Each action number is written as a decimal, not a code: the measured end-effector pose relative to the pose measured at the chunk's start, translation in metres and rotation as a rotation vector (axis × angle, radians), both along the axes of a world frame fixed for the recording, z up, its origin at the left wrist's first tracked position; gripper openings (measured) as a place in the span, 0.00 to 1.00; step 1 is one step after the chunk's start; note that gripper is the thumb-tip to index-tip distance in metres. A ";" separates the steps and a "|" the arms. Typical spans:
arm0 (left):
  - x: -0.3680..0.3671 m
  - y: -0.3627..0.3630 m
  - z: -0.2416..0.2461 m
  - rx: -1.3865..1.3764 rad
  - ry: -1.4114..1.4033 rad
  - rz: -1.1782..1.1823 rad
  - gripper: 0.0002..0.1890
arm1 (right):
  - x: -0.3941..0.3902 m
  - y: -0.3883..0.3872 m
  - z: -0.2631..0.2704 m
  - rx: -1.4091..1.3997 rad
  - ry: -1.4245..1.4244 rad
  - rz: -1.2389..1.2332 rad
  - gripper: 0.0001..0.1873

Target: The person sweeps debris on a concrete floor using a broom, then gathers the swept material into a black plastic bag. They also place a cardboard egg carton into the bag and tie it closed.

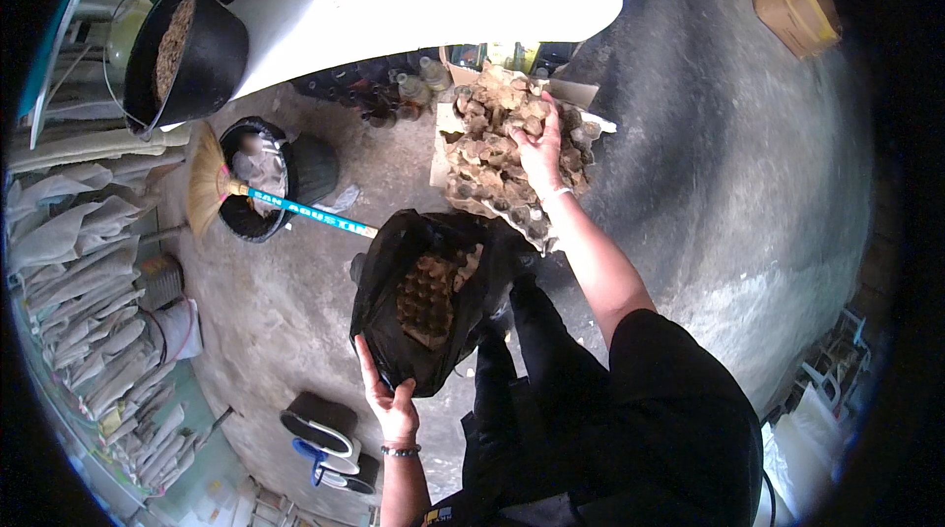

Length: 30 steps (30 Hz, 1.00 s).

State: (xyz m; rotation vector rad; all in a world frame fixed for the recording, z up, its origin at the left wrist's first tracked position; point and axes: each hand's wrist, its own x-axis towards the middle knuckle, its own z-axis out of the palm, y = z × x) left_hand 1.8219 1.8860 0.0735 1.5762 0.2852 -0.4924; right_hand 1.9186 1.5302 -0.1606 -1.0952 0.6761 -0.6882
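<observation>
My left hand (393,409) grips the near rim of a black plastic bag (376,305), thumb inside and fingers along the outer side. The bag's mouth gapes upward, showing a moulded pulp egg tray (424,298) inside. Farther forward, my right hand (543,150) reaches over a heap of torn, crumpled egg trays (487,158) and pinches some brown pulp between thumb and fingers. The heap rests on flattened cardboard; greyer egg tray pieces (528,221) stick out at its near edge, beside the bag.
A white table (443,3) carries bottles and a black bucket (214,54) of brown granules. Below stand several glass bottles (413,88) and a lined bin (314,165). A soft broom (310,215) crosses the bin towards the bag. Slippers (325,431) and a cardboard box (790,3) lie on the concrete floor.
</observation>
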 end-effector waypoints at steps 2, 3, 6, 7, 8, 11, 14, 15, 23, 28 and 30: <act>0.000 0.003 -0.001 -0.012 0.000 -0.027 0.53 | -0.010 0.001 0.018 -0.004 -0.029 0.002 0.41; 0.000 0.004 -0.001 0.022 -0.007 -0.044 0.53 | -0.015 0.002 0.027 -0.026 -0.043 0.022 0.41; -0.001 0.008 -0.003 0.027 -0.025 -0.085 0.53 | -0.031 0.009 0.053 -0.061 -0.016 0.069 0.39; -0.001 0.009 -0.004 0.013 -0.031 -0.086 0.53 | -0.037 0.012 0.063 -0.094 -0.050 0.093 0.38; -0.001 0.011 -0.004 -0.017 -0.022 -0.092 0.53 | -0.042 0.016 0.073 -0.117 -0.058 0.110 0.38; 0.001 0.019 -0.005 0.114 -0.104 -0.151 0.52 | -0.058 0.032 0.103 -0.193 -0.007 0.164 0.36; 0.004 0.027 -0.007 0.049 -0.124 -0.140 0.53 | -0.074 0.054 0.129 -0.157 -0.031 0.238 0.36; 0.006 0.030 -0.007 0.003 -0.111 -0.128 0.53 | -0.079 0.064 0.135 -0.177 -0.034 0.255 0.35; -0.017 0.064 0.018 0.030 -0.197 -0.172 0.52 | -0.137 0.236 0.126 -0.252 -0.097 0.442 0.31; -0.023 0.100 0.044 0.059 -0.319 -0.123 0.52 | -0.179 0.350 0.103 -0.489 0.233 1.067 0.31; -0.025 0.116 0.049 0.113 -0.347 -0.148 0.53 | -0.178 0.367 0.095 -0.530 0.420 1.305 0.27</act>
